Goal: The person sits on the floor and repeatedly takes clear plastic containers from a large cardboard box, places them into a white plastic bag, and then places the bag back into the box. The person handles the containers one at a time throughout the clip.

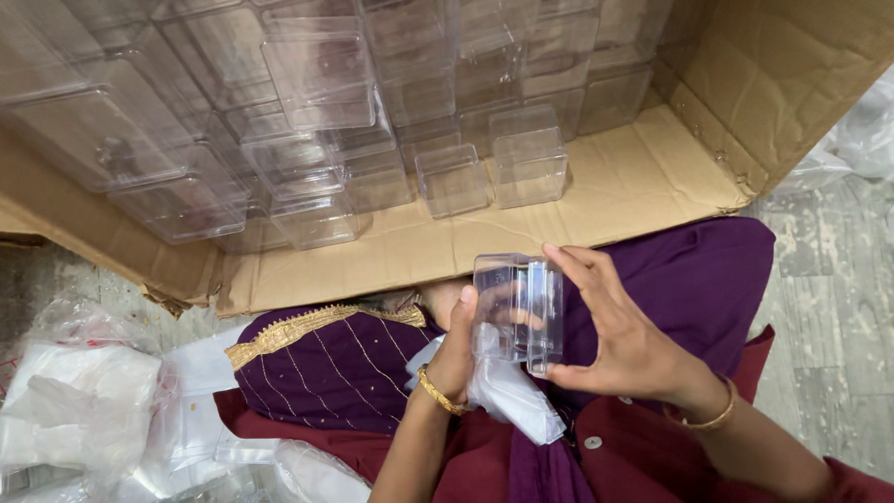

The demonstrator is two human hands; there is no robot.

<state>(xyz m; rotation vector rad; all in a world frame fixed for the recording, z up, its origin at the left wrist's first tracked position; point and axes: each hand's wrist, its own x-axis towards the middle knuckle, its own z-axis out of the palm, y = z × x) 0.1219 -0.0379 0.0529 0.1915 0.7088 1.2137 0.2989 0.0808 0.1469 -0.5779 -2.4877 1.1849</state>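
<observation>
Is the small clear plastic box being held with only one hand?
No, both the left hand and the right hand grip the small clear plastic box from opposite sides.

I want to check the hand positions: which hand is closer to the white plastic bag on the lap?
Left. The left hand rests against the white plastic bag; the right hand is beside it, gripping the clear box.

Small packing workplace, floor level: large cardboard carton (643, 177) stacked with clear plastic boxes (528, 154); heap of plastic bags (79, 401) at carton's left corner; grey plank floor (829, 307).
</observation>
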